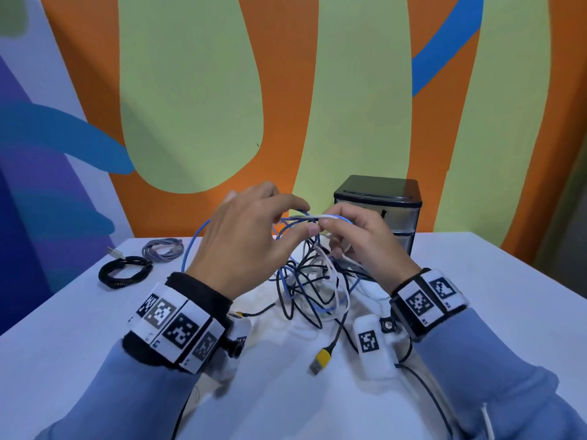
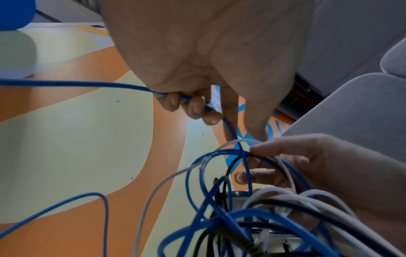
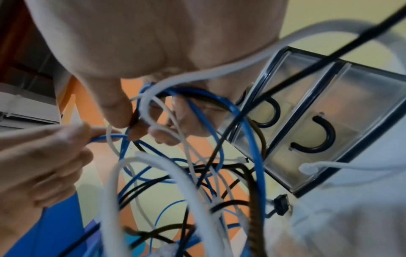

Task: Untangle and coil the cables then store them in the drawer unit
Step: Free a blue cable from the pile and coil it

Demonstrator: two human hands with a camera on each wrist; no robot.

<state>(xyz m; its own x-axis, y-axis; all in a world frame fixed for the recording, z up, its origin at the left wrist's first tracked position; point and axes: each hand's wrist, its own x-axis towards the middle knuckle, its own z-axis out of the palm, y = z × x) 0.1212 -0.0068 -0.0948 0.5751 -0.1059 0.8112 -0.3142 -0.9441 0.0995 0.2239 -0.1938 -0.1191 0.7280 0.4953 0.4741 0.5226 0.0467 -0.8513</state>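
My left hand [image 1: 251,239] pinches the blue cable [image 2: 66,84], fingers curled round it; my right hand [image 1: 359,242] pinches strands atop the tangle [image 1: 317,287], lifted above the table [image 1: 95,312]. The drawer unit [image 1: 386,211] stands just behind, and two coiled cables [image 1: 143,262] lie far left.

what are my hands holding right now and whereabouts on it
The left hand grips the blue cable along a mid-length stretch. The right hand pinches several strands at the top of the tangle, lifted above the table.
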